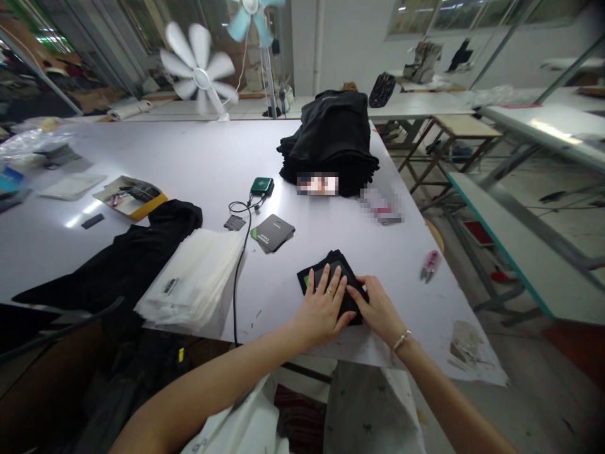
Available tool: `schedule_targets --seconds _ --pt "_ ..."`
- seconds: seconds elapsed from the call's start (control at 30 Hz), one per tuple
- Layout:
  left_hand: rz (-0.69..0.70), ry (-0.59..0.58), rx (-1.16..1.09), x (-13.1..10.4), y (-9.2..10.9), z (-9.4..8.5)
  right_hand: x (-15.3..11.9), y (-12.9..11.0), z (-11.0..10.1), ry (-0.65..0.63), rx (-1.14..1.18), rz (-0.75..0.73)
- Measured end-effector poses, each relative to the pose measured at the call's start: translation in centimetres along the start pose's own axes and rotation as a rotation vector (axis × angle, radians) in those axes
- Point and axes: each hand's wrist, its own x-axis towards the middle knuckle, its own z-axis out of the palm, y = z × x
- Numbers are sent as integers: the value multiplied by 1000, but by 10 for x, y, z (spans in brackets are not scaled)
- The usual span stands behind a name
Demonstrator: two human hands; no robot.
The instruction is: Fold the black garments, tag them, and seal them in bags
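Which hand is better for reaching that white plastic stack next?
Probably the left hand: it's nearer the white plastic stack. The right hand is farther right on the black cloth.

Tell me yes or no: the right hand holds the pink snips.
No, the pink snips lie on the table, apart from the right hand.

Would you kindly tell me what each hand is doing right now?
Left hand: open, spread over a green-cornered dark card on folded black cloth.
Right hand: at the cloth's right edge; grip cannot be told.
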Motion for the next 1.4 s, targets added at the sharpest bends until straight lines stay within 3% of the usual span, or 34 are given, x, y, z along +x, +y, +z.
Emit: schedule_targets --seconds 0.33,0.67,0.77,0.9,1.0,1.17,1.27,1.4 --pt "2 33 14 -1 5 -6 3 1 -1 -85 -258 -204" --pt "-11 -3 -34 -1 5 -6 6 2 -5 -101 -136 -95" --pt "-19 5 -31 -2 5 -4 24 1 -19 -170 -174 -108" --pt "0 7 -34 -2 5 -3 71 -29 -27 -62 -195 -274" --pt "9 -12 -68 -2 3 -2 111 -72 -5 -85 -153 -451" --pt "38 -30 -122 -4 0 -1 167 -145 72 -243 -259 -526" --pt "58 -35 -160 -6 -1 1 195 -178 119 -298 -276 -519" --pt "12 -2 -237 -9 -2 5 226 -205 170 -338 -315 -381"
